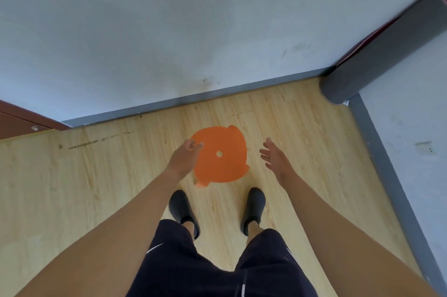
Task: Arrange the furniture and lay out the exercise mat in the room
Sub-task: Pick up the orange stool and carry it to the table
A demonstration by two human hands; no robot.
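An orange plastic stool (pixel 221 155) with a round seat and a small centre hole stands on the wooden floor in front of my feet. My left hand (pixel 185 155) hovers at the seat's left edge, fingers loosely curled, holding nothing. My right hand (pixel 274 155) is spread open a short way to the right of the stool, not touching it. A rolled grey exercise mat (pixel 384 47) with a pink inner side leans upright in the corner at the upper right.
Pale walls (pixel 169 30) with a grey skirting board (pixel 193 98) close the corner ahead and to the right. A dark red-brown piece of furniture (pixel 21 122) juts in at the left edge. Wooden floor (pixel 72 187) stretches to the left.
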